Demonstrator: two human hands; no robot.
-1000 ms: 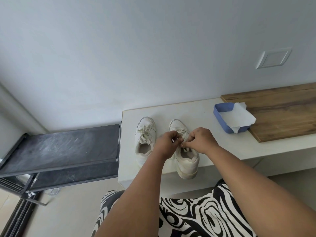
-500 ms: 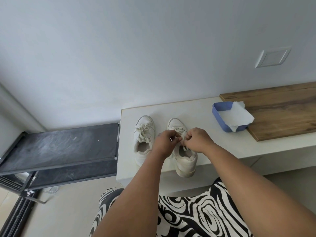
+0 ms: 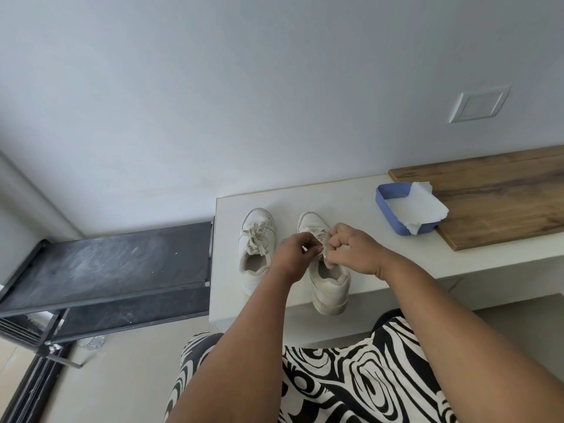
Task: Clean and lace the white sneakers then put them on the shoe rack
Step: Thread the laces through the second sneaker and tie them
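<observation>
Two white sneakers stand side by side on a white ledge [image 3: 360, 196], toes toward the wall. The left sneaker [image 3: 255, 254] is laced and tied in a bow. The right sneaker [image 3: 329, 282] has its heel hanging slightly over the ledge's front edge. Over its tongue, my left hand [image 3: 294, 254] and my right hand [image 3: 354, 251] each pinch a piece of its lace [image 3: 319, 232]. Both hands hide most of the lacing. A black shoe rack [image 3: 106, 267] stands left of the ledge, its top shelf dusty and bare.
A blue tray [image 3: 389, 199] with a torn white paper [image 3: 424, 212] sits at the ledge's right, against a wooden board [image 3: 500, 193]. A wall plate [image 3: 479, 103] is above. My lap in black-and-white fabric [image 3: 351, 377] is below the ledge. A small round glass object [image 3: 91, 341] lies on the floor by the rack.
Both hands stay on the right sneaker's lace and shift slightly; my right hand's fingers have curled tighter and lifted a little. The sneakers have not moved.
</observation>
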